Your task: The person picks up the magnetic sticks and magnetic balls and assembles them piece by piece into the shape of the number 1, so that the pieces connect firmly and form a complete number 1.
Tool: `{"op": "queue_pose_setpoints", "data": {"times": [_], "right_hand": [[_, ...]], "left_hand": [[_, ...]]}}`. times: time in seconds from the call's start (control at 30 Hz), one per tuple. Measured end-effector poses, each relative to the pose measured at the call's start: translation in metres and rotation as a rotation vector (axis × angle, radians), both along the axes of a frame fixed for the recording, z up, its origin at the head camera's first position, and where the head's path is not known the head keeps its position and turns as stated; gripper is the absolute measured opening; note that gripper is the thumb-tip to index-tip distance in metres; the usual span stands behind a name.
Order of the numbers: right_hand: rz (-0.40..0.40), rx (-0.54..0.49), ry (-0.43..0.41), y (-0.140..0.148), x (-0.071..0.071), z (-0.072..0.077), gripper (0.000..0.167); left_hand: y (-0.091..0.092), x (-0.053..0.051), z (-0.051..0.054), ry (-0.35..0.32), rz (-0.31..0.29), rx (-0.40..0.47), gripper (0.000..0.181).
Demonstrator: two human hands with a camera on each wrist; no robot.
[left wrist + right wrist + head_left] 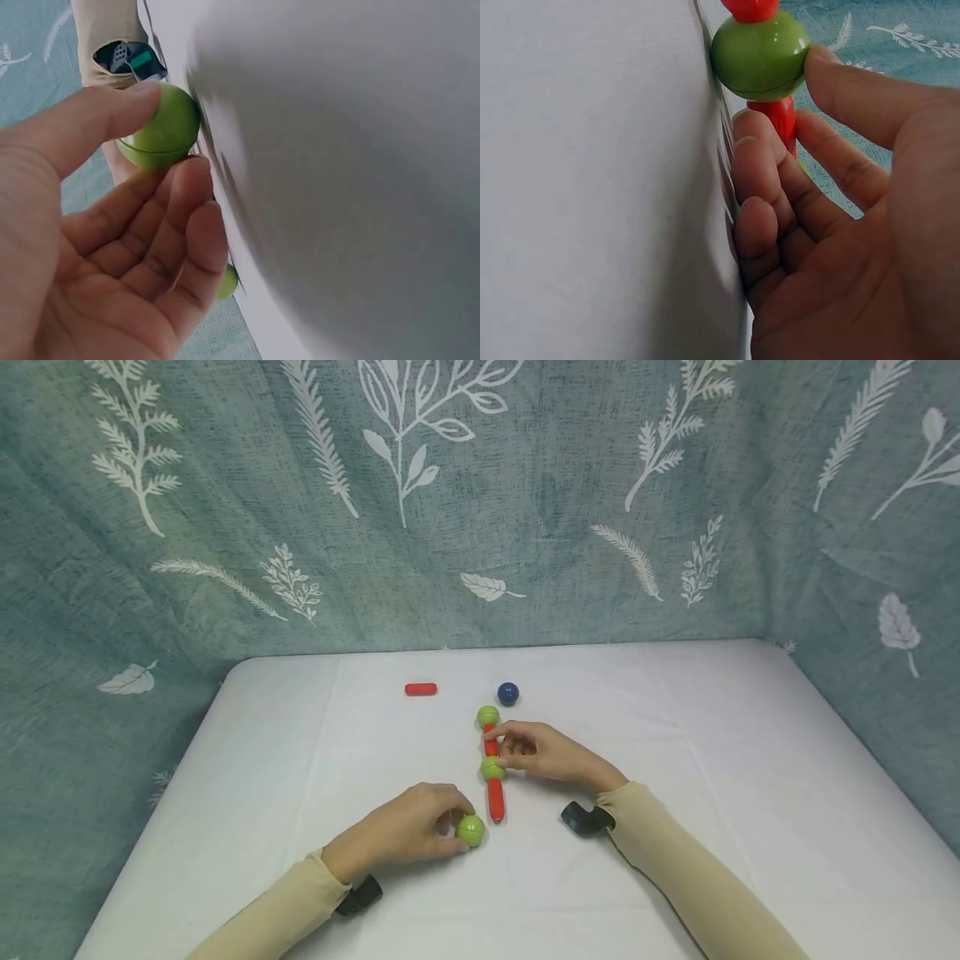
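Note:
My left hand (405,827) pinches a loose green ball (471,831) between thumb and fingers, low over the white table. Just right of that ball lies a chain of two red rods and two green balls, running away from me. My right hand (555,756) holds this chain at its middle: the thumb is against the near green ball (761,58), and fingers lie along the far red rod (491,747). At the chain's far end sits another green ball (488,717). The near red rod (496,802) points towards me, its end free beside the loose ball.
A dark blue ball (507,694) rests just beyond the chain. Farther left lies a separate red rod (421,689). The white tablecloth (360,735) reaches back to a green leaf-patterned curtain (525,527). Dark wrist cameras stick out below both sleeves.

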State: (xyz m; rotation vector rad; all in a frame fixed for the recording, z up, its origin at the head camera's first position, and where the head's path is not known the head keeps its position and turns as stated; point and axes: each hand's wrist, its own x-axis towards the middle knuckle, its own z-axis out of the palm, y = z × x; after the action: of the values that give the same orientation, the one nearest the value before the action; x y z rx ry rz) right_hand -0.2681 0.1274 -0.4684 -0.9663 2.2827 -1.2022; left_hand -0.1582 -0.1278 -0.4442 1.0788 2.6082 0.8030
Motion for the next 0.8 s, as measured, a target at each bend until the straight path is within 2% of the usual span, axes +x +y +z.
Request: {"op": "queue_pose_setpoints", "data": {"times": [0.17,0.33,0.6,0.8], "right_hand": [[0.005,0.005,0.004,0.001,0.0,-0.001,0.036],[0.002,0.009,0.006,0.001,-0.001,-0.003,0.036],[0.003,-0.012,-0.004,-0.001,0.001,-0.001,0.035],[-0.006,-0.003,-0.01,-0.001,0.0,0.0,0.035]], "left_hand": [[0.002,0.002,-0.001,-0.027,-0.003,0.004,0.034],[0.006,0.004,0.0,-0.021,-0.009,0.021,0.029],[0.016,0.011,-0.001,-0.029,0.047,0.032,0.024],[0.023,0.014,0.0,0.011,0.056,0.025,0.022]]}}
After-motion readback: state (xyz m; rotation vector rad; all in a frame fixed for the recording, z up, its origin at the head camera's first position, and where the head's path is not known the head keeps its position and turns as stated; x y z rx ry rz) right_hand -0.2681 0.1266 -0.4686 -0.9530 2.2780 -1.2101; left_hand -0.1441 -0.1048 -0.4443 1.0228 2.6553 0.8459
